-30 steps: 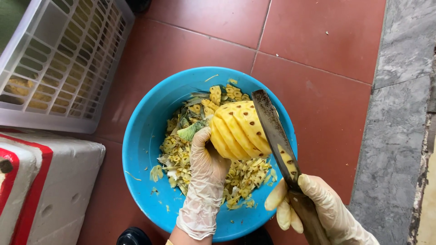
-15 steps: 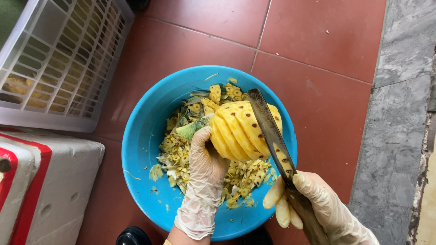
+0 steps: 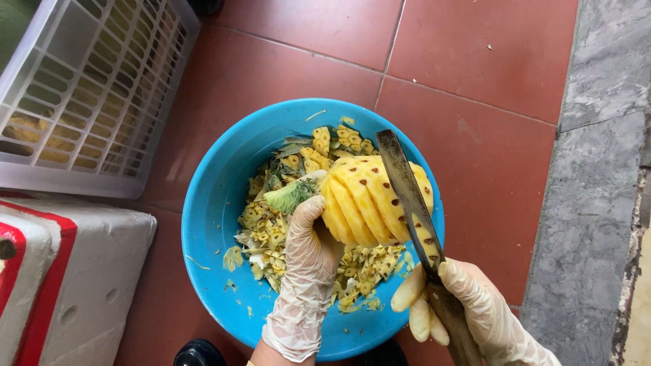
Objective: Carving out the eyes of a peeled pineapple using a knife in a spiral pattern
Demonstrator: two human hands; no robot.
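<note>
Your gloved left hand closes its fingers round the stem end of the peeled pineapple, holding it above the blue basin of peel scraps. Your right hand grips the knife, whose blade lies across the pineapple. A white crate stands left of the basin.

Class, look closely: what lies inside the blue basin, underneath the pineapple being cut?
Inside the blue basin lies a heap of yellow and green peel scraps. The pineapple and left hand cover the scraps directly beneath them.
</note>
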